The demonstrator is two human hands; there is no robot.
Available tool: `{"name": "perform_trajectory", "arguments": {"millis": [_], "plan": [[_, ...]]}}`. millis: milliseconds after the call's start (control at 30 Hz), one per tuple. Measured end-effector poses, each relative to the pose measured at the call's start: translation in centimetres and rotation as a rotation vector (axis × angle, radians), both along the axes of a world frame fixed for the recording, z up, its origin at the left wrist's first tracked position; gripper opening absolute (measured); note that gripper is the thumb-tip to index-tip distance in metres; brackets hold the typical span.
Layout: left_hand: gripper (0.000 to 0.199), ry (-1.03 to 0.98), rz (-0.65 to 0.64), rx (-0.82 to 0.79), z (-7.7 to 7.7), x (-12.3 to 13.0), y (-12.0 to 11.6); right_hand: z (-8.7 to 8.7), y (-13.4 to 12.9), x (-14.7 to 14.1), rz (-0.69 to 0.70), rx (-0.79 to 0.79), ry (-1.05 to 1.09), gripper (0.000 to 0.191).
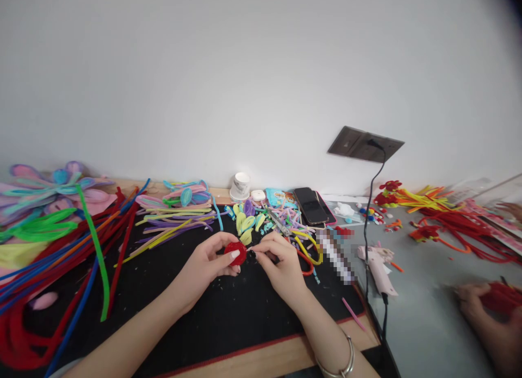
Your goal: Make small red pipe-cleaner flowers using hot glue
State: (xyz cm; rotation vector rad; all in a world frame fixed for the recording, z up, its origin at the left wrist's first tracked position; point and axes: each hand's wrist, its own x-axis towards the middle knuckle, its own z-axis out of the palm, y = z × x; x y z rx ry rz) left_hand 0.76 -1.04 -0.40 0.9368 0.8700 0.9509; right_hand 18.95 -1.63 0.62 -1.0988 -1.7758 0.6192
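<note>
My left hand [204,266] is closed around a round red fuzzy piece [240,251], thumb pressed on its front. It looks like a coiled pipe cleaner, held just above the black mat [228,323]. Close to its right edge, my right hand [281,266] is closed in a pinch. What those fingertips grip is too small to make out; a dark spot shows at the thumb. Behind both hands lie yellow-green leaf-shaped fuzzy pieces [245,224]. Scissors [279,222] rest just beyond my right hand, beside yellow-handled loops [312,245].
Long pipe cleaners [98,253] spread across the left. A paper cup [240,185] and a phone [310,205] stand near the wall. On the grey table, a corded glue gun [379,269] lies at right. Another person's hand [481,313] holds something red there.
</note>
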Motion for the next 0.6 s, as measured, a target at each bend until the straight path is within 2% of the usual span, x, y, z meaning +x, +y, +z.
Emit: {"name": "perform_trajectory", "arguments": {"millis": [600], "plan": [[0.02,-0.004,-0.021,0.016,-0.31,-0.07,0.01,-0.07,0.13,-0.07,0.022,-0.04,0.048,0.016]]}}
